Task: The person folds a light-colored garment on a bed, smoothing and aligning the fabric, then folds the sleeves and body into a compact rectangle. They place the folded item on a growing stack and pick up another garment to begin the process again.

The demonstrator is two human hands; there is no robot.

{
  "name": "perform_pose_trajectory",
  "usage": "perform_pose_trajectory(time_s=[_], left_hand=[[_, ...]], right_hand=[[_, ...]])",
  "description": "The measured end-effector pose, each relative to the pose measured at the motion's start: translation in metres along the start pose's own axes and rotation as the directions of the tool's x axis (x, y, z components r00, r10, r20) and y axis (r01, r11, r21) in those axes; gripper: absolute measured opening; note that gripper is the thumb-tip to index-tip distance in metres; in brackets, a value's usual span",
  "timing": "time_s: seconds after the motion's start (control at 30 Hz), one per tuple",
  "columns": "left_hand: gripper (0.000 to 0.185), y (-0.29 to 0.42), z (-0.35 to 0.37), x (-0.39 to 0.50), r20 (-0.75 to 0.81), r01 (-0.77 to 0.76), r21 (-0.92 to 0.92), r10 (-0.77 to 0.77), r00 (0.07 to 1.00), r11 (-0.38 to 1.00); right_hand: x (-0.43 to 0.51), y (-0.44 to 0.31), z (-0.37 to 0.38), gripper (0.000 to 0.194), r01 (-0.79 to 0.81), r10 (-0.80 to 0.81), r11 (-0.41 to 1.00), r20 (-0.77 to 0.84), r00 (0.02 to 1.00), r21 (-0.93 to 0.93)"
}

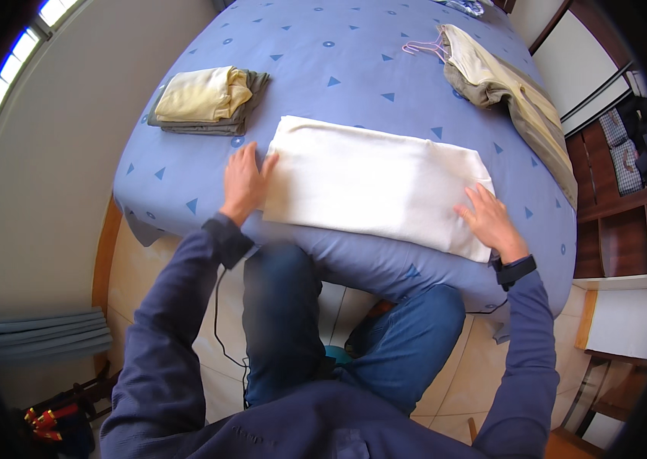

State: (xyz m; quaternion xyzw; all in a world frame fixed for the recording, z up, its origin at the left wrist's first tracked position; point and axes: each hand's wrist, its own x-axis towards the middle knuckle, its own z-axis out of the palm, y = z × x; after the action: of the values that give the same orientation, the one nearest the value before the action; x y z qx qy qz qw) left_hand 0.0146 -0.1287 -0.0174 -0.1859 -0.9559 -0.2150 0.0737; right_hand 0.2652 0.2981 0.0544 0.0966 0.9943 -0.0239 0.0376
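A white cloth garment (358,178), folded into a long flat rectangle, lies on the blue patterned bedsheet (329,103) near the bed's front edge. At its left end is my left hand (246,181), fingers apart, the thumb at the cloth's edge. My right hand (490,221) rests with spread fingers on the right end of the cloth. Neither hand grips it. Beyond my left hand sits a stack of folded clothes, a pale yellow one (200,96) on top of grey-green ones (203,129).
Cream and grey-brown garments (507,92) lie along the bed's right side, with pink hangers (427,47) at their far end. Dark wooden shelves (624,241) holding clothes stand at the right. A thin black cable (217,321) hangs by my left forearm.
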Motion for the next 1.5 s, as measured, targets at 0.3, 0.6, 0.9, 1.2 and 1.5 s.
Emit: perform_pose_trajectory(time_s=[0.3,0.6,0.9,1.2,1.5], left_hand=[[0.036,-0.025,-0.008,-0.07,0.143,0.288,-0.671,-0.263,0.954,0.683],[0.028,-0.03,-0.017,-0.09,0.21,0.308,-0.739,-0.229,0.951,0.6],[0.023,-0.018,-0.026,-0.082,0.335,0.359,-0.548,-0.195,0.922,0.756],[0.025,-0.017,-0.025,-0.098,-0.026,0.055,-0.59,-0.087,0.996,0.806],[0.018,-0.021,-0.023,-0.096,0.079,0.232,-0.549,-0.226,0.971,0.803]], right_hand=[[0.075,-0.209,-0.034,0.027,0.704,-0.619,0.651,-0.339,0.708,0.282],[0.115,-0.32,0.034,0.01,0.68,-0.69,0.7,-0.039,0.723,0.22],[0.119,-0.315,0.016,0.009,0.636,-0.627,0.584,-0.217,0.748,0.504],[0.111,-0.32,0.04,0.007,0.582,-0.589,0.584,-0.198,0.784,0.566],[0.098,-0.302,0.033,0.02,0.466,-0.508,0.584,-0.148,0.848,0.664]])
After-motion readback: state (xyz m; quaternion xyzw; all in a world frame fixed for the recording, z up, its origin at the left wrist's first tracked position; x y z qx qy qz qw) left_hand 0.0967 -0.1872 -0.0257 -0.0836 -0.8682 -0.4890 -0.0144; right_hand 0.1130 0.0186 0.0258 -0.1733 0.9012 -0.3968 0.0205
